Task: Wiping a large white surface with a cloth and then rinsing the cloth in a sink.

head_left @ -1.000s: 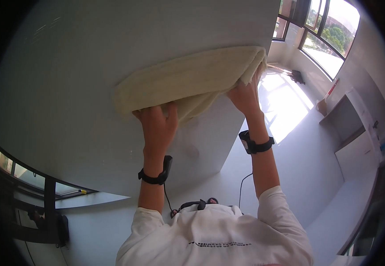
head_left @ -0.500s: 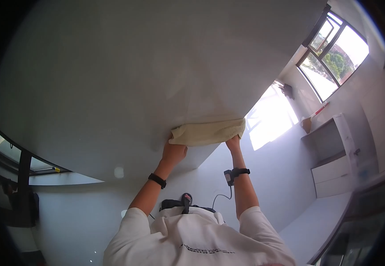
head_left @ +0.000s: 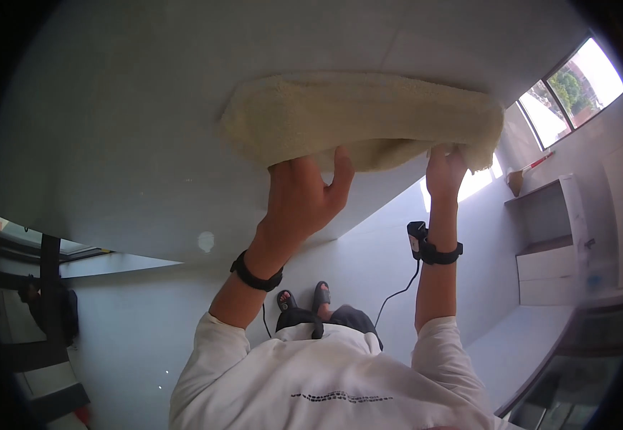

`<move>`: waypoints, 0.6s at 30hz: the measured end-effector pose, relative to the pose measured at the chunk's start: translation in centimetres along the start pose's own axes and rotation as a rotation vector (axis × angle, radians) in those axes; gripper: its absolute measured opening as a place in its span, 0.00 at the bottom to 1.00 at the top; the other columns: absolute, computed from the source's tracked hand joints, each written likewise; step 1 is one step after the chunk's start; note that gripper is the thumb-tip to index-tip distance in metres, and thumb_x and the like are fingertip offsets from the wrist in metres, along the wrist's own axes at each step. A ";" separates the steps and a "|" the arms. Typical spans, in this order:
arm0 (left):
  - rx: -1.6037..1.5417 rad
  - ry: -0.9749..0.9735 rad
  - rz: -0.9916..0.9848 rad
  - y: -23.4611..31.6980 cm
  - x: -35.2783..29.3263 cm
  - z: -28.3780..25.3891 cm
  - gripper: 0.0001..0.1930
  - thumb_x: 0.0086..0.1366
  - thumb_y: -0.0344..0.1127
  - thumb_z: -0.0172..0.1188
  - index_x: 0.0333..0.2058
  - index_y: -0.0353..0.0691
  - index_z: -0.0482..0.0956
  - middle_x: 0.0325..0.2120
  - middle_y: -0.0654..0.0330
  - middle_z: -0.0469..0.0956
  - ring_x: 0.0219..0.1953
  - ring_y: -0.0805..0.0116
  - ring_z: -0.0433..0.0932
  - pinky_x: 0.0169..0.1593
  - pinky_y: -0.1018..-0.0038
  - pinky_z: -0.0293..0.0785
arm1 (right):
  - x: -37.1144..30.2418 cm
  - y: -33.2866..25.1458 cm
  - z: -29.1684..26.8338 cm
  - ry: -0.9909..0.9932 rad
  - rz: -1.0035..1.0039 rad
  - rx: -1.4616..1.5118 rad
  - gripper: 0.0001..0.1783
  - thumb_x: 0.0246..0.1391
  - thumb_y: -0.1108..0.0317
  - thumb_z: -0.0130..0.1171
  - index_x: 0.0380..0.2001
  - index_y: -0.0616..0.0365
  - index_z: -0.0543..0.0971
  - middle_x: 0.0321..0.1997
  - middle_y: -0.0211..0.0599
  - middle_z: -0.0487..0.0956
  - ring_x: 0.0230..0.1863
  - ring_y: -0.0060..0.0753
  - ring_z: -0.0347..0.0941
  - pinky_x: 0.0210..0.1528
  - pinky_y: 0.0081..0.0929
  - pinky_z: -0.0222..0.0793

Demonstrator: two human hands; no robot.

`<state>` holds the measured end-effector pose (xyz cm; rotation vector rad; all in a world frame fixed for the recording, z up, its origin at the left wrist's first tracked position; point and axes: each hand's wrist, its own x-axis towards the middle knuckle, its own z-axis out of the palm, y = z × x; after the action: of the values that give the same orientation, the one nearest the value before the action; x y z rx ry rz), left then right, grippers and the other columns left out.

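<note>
Over grey surface (head_left: 146, 107), cream towel (head_left: 369, 107): likely soft, light; hold by edges. Right hand (head_left: 444, 174) pinches edge; left hand (head_left: 298, 195) grip unclear.

Hands (head_left: 303, 195) (head_left: 445, 173) on cream cloth (head_left: 376, 107), grey surface (head_left: 132, 136), window (head_left: 577, 89)

Bright window (head_left: 578, 92), white cabinet (head_left: 547, 264) — 1 red-handled broom (head_left: 515, 182) between.

Cloth (head_left: 376, 107) against panel (head_left: 132, 143), before person (head_left: 326, 380); cabinet (head_left: 547, 266), window (head_left: 577, 89) at right.
</note>
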<state>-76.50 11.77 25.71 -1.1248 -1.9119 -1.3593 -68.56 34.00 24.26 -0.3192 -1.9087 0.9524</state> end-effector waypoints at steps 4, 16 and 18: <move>0.329 0.289 0.183 -0.4 2.4 1.3 0.19 0.59 0.36 0.59 0.44 0.29 0.68 0.36 0.49 0.74 0.37 0.53 0.74 0.39 0.61 0.69 | 3.0 6.9 3.8 0.151 -0.615 -0.693 0.24 0.53 0.59 0.58 0.51 0.60 0.72 0.51 0.42 0.74 0.54 0.44 0.68 0.58 0.41 0.61; 0.388 0.494 0.162 -3.7 2.0 6.3 0.21 0.50 0.42 0.65 0.39 0.35 0.74 0.33 0.56 0.76 0.34 0.59 0.78 0.40 0.65 0.74 | 0.4 13.3 -0.5 0.012 -0.600 -0.484 0.60 0.37 0.40 0.68 0.67 0.50 0.48 0.68 0.48 0.49 0.69 0.57 0.43 0.67 0.57 0.45; 0.368 0.490 0.157 -4.0 1.3 7.6 0.23 0.49 0.42 0.66 0.42 0.35 0.74 0.36 0.55 0.76 0.37 0.59 0.78 0.43 0.65 0.73 | 1.1 14.4 -3.3 -0.049 -0.543 -0.471 0.61 0.36 0.41 0.69 0.67 0.50 0.48 0.68 0.50 0.48 0.70 0.59 0.41 0.67 0.58 0.43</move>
<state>-80.28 18.72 22.17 -0.6689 -1.5886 -1.0229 -68.76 45.74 15.26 -0.0350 -2.0957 0.1502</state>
